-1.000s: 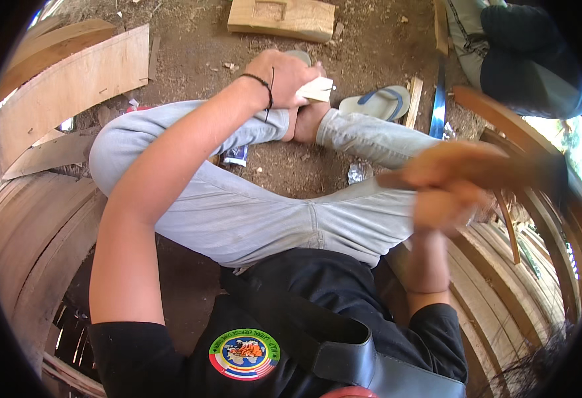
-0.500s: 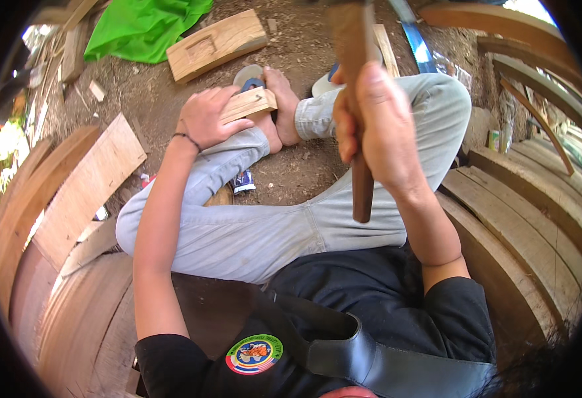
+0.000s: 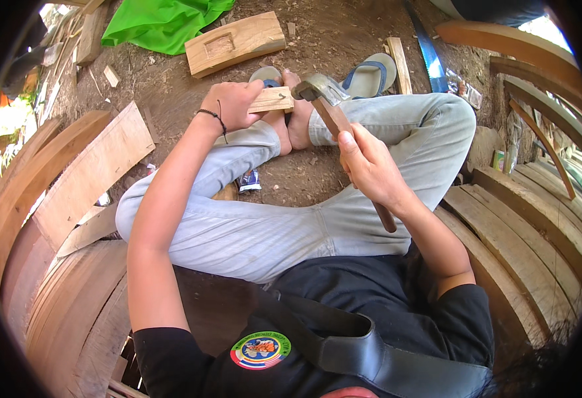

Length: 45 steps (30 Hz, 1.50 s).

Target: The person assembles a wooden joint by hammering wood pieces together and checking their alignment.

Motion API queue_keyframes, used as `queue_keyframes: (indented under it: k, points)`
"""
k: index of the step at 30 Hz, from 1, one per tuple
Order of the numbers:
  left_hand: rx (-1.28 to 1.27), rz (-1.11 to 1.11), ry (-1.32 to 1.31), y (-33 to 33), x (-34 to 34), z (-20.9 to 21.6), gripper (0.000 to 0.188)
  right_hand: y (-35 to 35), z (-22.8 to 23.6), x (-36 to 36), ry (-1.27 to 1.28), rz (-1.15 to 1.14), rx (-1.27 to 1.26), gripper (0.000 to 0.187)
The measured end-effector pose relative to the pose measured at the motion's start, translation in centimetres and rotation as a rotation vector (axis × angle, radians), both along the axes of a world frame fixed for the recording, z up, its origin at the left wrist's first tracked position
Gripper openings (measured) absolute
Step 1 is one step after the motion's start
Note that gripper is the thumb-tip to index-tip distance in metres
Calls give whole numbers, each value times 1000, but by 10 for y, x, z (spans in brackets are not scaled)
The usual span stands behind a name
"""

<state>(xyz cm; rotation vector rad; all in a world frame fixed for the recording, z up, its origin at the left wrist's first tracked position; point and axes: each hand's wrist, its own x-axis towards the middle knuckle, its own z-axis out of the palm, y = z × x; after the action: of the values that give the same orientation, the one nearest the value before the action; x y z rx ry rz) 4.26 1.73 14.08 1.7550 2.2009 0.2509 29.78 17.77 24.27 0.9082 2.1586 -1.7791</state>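
Note:
My left hand [image 3: 236, 106] is wrapped round a small pale wood block [image 3: 268, 101], holding it above my feet. A bent-looking nail [image 3: 282, 97] sticks out near the block's right end. In my right hand [image 3: 372, 162] is a claw hammer [image 3: 331, 119], gripped by its brown wooden handle. Its metal head is just right of the block's end, close to the nail; I cannot tell whether they touch. The fingers beneath the block are hidden.
Ahead on the dirt lies a thick wood piece [image 3: 238, 43] with a recess, beside green cloth [image 3: 165, 23]. A sandal [image 3: 372, 74], wood strip [image 3: 400, 65] and blue saw blade [image 3: 430, 60] lie right of it. Curved boards [image 3: 95, 179] and planks [image 3: 510, 232] flank my legs.
My right hand has brought the hammer down from a raised position, so its head is now beside the block. My left hand still holds the block.

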Motion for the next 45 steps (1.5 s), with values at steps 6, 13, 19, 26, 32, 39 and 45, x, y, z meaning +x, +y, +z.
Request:
queue_keyframes:
  k: [6,13,19,26,32,39,45]
  points:
    - [-39,46,16,0,8,-3,46,-3,1,-8,2,140,213,29]
    - [-108,122,-10,-6,7,-1,44,-10,9,-18,109,90,175,29]
    - [-368,98,-79,10,-9,28,42,-19,-45,-22,-53,-50,183,35]
    - [-505,195,-5,25,17,57,53,-20,-111,-85,-116,-138,91,46]
    - [-371,171,-24,21,24,49,47,-8,-162,-95,129,8,372,65]
    - [64,124,55,-21,-1,-12,36,10,-158,-125,114,378,307,84]
    - [-310,167,-76,25,24,20,43,15,-151,-121,142,407,355,83]
